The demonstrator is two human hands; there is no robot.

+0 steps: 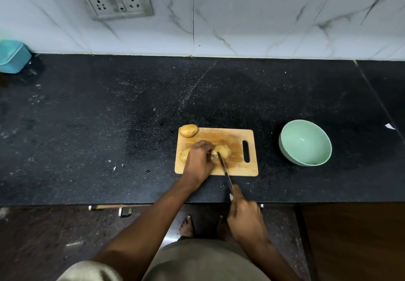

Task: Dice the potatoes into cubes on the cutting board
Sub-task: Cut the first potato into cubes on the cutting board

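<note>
Right hand (243, 212) knifes a yellow-skinned potato (223, 151), left steadying.

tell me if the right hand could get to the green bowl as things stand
Probably yes, once free: the green bowl sits on the counter to the right of the cutting board with nothing between, but the right hand grips the knife.

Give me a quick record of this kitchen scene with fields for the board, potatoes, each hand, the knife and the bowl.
board: wooden cutting board on the black counter
potato being cut: potato mid-board, under the knife tip
whole potato: spare potato at the board's far left corner
left hand: left hand holds the potato steady
right hand: right hand grips the knife handle
knife: knife, tip on the potato
bowl: green bowl, right of the board, looks empty
</note>
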